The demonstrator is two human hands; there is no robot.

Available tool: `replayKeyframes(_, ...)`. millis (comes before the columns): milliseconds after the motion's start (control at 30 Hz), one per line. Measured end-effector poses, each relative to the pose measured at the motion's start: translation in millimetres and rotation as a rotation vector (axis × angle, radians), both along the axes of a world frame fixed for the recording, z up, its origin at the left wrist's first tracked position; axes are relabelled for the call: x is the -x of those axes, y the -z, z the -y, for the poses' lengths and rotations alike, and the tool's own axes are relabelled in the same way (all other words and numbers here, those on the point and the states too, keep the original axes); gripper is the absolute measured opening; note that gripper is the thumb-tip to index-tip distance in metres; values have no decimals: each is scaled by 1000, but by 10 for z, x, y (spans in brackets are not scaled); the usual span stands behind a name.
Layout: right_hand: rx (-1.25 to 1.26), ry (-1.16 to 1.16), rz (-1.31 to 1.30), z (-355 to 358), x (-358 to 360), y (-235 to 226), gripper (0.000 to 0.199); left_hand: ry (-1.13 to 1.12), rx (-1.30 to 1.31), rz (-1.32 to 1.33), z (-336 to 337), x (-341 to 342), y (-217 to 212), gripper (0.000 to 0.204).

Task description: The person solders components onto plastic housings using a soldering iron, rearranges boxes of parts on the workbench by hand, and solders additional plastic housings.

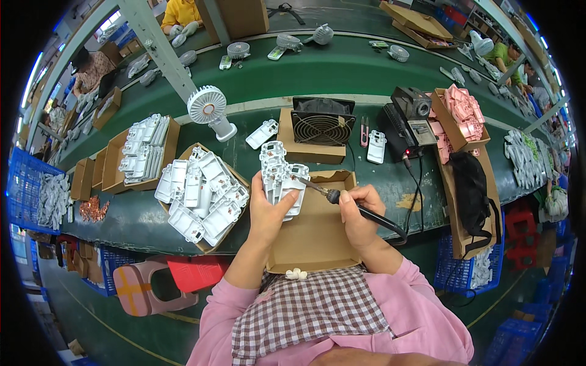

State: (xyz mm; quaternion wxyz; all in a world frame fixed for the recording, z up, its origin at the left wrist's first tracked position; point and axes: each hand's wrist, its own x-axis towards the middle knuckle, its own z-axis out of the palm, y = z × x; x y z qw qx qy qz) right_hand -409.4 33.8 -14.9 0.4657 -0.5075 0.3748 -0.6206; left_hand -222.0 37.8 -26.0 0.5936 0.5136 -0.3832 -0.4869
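My left hand [267,212] is closed round a few white plastic fan-handle housings [274,163], held upright above an open cardboard box lid [314,241]. In my right hand [361,221] is a soldering iron [333,196], gripped like a pen. Its metal tip points left and reaches the right-hand housing near its upper end; whether it touches is too small to tell. A black cable [394,230] trails right from the handle. Left of my left hand, many similar white housings [210,177] lie heaped in a cardboard box.
Behind are a white handheld fan [208,107], a black square fan [322,127] on a carton, tweezers [364,131] and a soldering station [400,131]. Pink parts [462,114] fill a box at right. Copper-coloured pieces [93,209] lie left. A green conveyor [305,76] carries fans; people work beyond.
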Motion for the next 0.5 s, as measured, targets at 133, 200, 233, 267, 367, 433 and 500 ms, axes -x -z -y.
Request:
replayKeyframes(133, -3, -1, -1, 0, -21, -23, 15, -5, 9, 25, -4, -3, 4, 67)
replayKeyframes(200, 48, 17, -82, 10, -50, -60, 14, -2, 13, 34, 7, -6, 22, 66)
replayKeyframes(233, 47, 17, -83, 15, -50, -60, 14, -2, 12, 33, 11, -2, 17, 66)
replayKeyframes(267, 48, 15, -79, 13, -49, -60, 14, -1, 16, 21, 6, 4, 5, 66)
replayKeyframes(367, 48, 16, -77, 11, -52, -56, 14, 2, 20, 1, 0, 12, -4, 66)
replayKeyframes(433, 48, 20, -79, 10, -53, -59, 14, 3, 19, -7, 1, 13, 2, 66)
replayKeyframes(500, 30, 11, -72, 2, -57, -68, 14, -3, 28, 0, -1, 5, 25, 66)
